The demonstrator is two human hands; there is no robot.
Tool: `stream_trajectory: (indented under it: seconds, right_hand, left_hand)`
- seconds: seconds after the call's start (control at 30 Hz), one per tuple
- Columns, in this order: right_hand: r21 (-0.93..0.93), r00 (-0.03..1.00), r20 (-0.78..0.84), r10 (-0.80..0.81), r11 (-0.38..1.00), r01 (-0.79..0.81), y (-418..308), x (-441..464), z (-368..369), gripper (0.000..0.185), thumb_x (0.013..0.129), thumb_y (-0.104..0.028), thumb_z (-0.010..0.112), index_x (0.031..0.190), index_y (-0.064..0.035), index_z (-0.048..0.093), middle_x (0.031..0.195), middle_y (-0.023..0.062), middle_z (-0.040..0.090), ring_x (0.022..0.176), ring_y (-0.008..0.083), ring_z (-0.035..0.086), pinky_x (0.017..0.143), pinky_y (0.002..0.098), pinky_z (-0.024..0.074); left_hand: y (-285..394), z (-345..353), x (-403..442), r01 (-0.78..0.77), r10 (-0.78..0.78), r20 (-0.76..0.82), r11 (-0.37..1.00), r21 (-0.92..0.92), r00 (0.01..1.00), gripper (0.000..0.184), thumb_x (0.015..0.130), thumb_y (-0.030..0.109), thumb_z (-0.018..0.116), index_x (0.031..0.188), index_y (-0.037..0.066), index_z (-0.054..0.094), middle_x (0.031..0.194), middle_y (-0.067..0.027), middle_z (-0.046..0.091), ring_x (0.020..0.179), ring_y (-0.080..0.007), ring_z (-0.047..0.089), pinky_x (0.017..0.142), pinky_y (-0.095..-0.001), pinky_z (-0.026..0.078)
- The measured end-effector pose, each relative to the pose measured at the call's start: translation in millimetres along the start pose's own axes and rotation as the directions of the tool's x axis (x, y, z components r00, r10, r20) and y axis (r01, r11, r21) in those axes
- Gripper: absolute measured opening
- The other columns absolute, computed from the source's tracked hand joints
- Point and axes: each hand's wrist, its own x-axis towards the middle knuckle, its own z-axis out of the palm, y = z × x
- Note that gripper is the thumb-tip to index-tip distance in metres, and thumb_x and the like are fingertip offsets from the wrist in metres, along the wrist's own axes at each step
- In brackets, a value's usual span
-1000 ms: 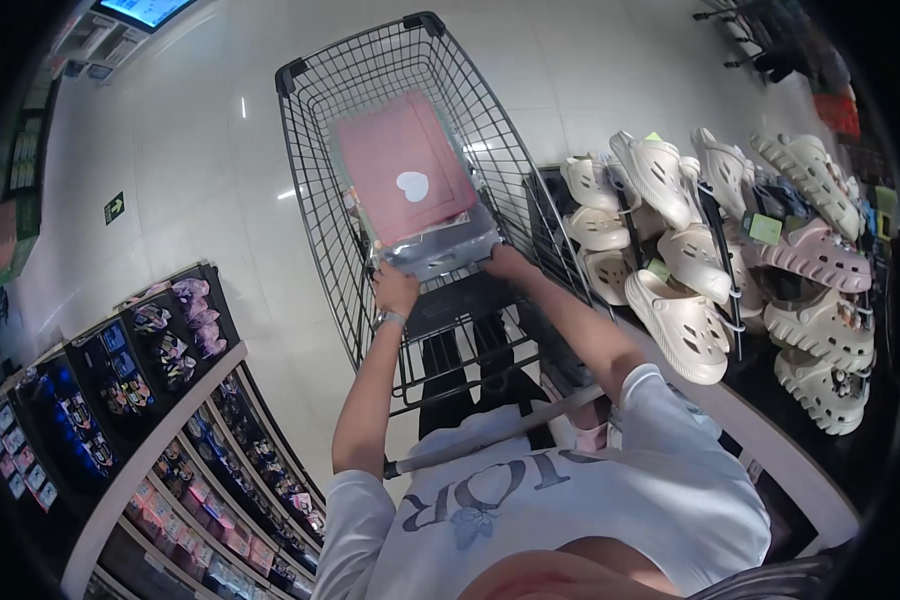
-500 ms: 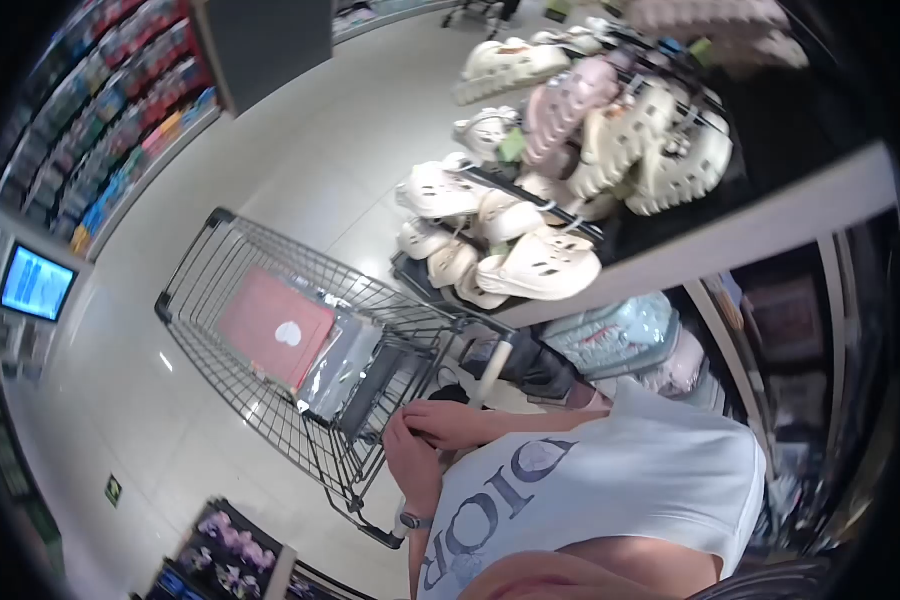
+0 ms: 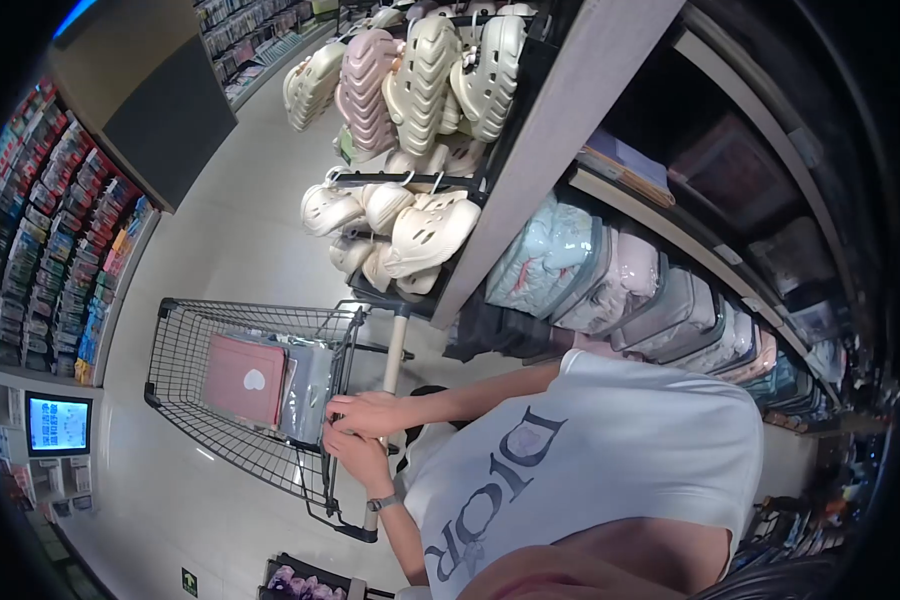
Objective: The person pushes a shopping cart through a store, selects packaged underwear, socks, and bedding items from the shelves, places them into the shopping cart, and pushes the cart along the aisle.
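Note:
My right hand (image 3: pixel 368 412) and my left hand (image 3: pixel 360 456) meet above the near end of a shopping cart (image 3: pixel 240 440). Their fingers are curled inward and close together; a small dark spot shows between them, but what they hold, if anything, is unclear. My left wrist wears a watch (image 3: pixel 381 503). Beside my forearms runs the cart's beige handle (image 3: pixel 396 352), partly covered by the hands and arms. In the cart lie a pink item with a white heart (image 3: pixel 245 380) and a clear-wrapped grey package (image 3: pixel 308 388).
Cream and pink clogs (image 3: pixel 425 90) hang on a rack ahead to the right. Bagged bedding-like packs (image 3: pixel 545 262) fill a low shelf beside me. Across the aisle stand a packed wall display (image 3: pixel 55 240) and a lit screen (image 3: pixel 58 424). Pale floor (image 3: pixel 225 215) lies between.
My view has turned, bringing more of the right-hand shelf into sight. The hands stay together near the cart handle, now with the fingers of both drawn together at one spot.

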Motion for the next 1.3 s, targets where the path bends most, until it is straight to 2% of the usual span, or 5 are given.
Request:
stream_trajectory:
  seconds: [0.27, 0.6, 0.93, 1.07, 1.3]
  right_hand:
    - [-0.093, 0.999, -0.051, -0.019, 0.996, 0.014, 6, -28, 16, 0.02, 0.083, -0.016, 0.065, 0.099, -0.0041, 0.067, 0.12, 0.0093, 0.055, 0.117, 0.0233, 0.057, 0.078, 0.0374, 0.058]
    - [-0.107, 0.991, -0.133, 0.031, 0.993, -0.046, 19, -93, 24, 0.016, 0.086, -0.019, 0.064, 0.092, -0.0048, 0.069, 0.117, 0.0068, 0.058, 0.11, 0.0222, 0.063, 0.077, 0.0377, 0.06]
    - [-0.207, 0.984, -0.145, 0.103, 0.969, -0.132, 9, -141, 18, 0.014, 0.087, -0.015, 0.063, 0.093, -0.0045, 0.071, 0.115, 0.0046, 0.058, 0.111, 0.0185, 0.062, 0.075, 0.033, 0.0613]
    - [-0.214, 0.984, -0.117, 0.132, 0.964, -0.155, -1, -147, 15, 0.014, 0.086, -0.014, 0.064, 0.092, -0.0041, 0.072, 0.116, 0.005, 0.057, 0.116, 0.0192, 0.06, 0.076, 0.0338, 0.0613]
    - [-0.26, 0.981, -0.138, 0.14, 0.95, -0.172, -8, -155, 20, 0.017, 0.087, -0.016, 0.066, 0.098, -0.0055, 0.074, 0.12, 0.0039, 0.058, 0.121, 0.0188, 0.059, 0.082, 0.0332, 0.0612]
  left_hand:
    - [34, 6, -26, 0.176, -0.18, -0.037, 0.981, -0.088, 0.983, 0.051, 0.102, 0.022, 0.058, 0.143, -0.005, 0.045, 0.139, -0.0262, 0.055, 0.131, -0.044, 0.047, 0.11, -0.0501, 0.04]
    - [75, 38, -63, 0.186, -0.185, 0.024, 0.982, -0.044, 0.982, 0.058, 0.097, 0.022, 0.064, 0.145, -0.005, 0.043, 0.139, -0.0278, 0.054, 0.132, -0.045, 0.045, 0.109, -0.0513, 0.04]
    - [120, 48, -94, 0.173, -0.178, -0.023, 0.975, -0.142, 0.984, 0.059, 0.091, 0.016, 0.068, 0.143, -0.004, 0.052, 0.138, -0.0278, 0.061, 0.125, -0.043, 0.059, 0.107, -0.045, 0.045]
    - [111, 52, -102, 0.133, -0.134, -0.047, 0.991, -0.009, 0.99, 0.06, 0.089, 0.014, 0.069, 0.143, -0.004, 0.052, 0.136, -0.0274, 0.062, 0.126, -0.0426, 0.059, 0.107, -0.0448, 0.044]
    - [110, 49, -113, 0.135, -0.135, 0.013, 0.991, -0.013, 0.991, 0.06, 0.094, 0.03, 0.065, 0.145, 0.001, 0.05, 0.137, -0.0251, 0.061, 0.127, -0.0431, 0.053, 0.108, -0.0486, 0.043]
